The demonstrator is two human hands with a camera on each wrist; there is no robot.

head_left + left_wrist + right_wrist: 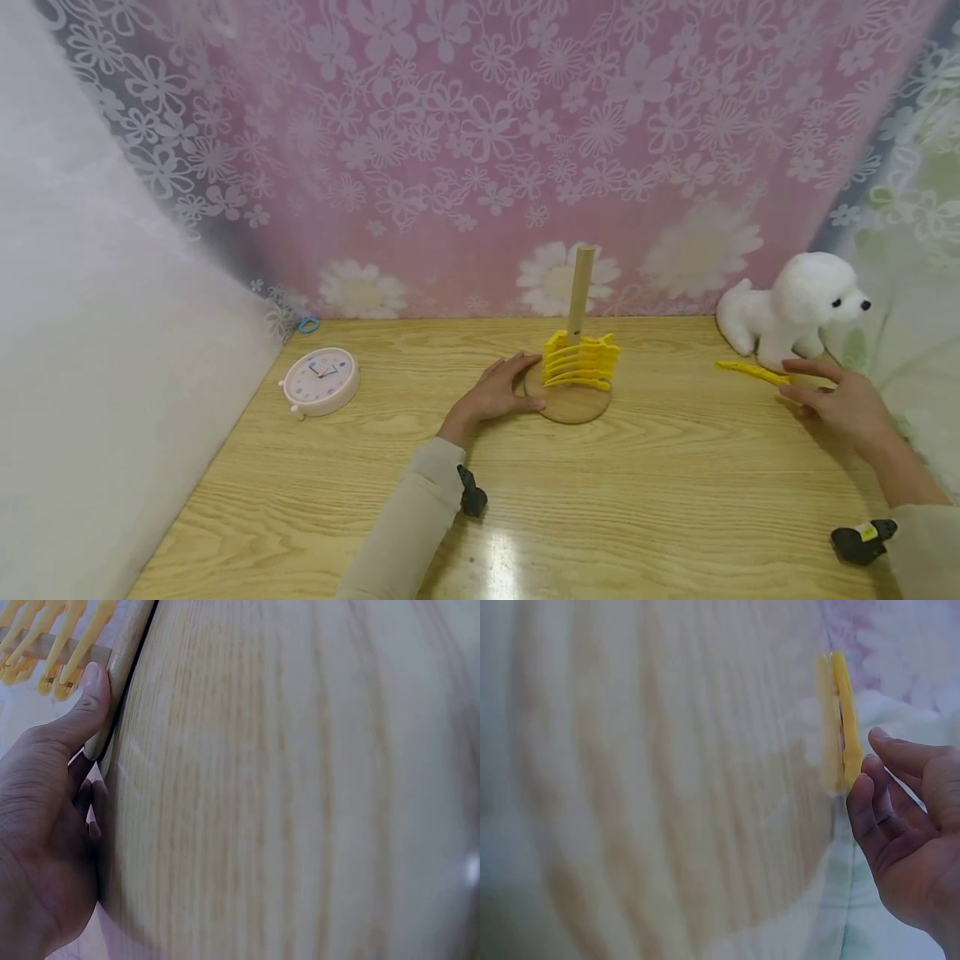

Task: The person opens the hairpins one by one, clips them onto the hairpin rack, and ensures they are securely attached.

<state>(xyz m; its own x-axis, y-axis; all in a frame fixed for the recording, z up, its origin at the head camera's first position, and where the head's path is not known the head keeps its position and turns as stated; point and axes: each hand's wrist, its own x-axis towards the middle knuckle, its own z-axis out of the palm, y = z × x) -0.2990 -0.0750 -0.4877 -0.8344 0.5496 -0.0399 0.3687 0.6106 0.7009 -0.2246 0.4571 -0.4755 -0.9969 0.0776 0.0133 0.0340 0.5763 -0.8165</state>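
A wooden stand has a round base (573, 410) and an upright post (581, 287). Several slim, curved yellow plastic pieces (577, 362) are stacked around the foot of the post. My left hand (498, 390) grips the left edge of the base, with the thumb (91, 694) on its rim and the fingers partly hidden behind. At the right, one more yellow plastic piece (847, 724) lies on the table. My right hand (843, 406) is at its near end, fingertips right beside the tip and the thumb held apart from them.
A white plush dog (795, 304) sits at the back right, just behind the single yellow piece. On the left lies a round pink clock (322, 382), with a small blue ring (308, 325) behind it. A flowered curtain (487, 150) hangs along the table's back edge.
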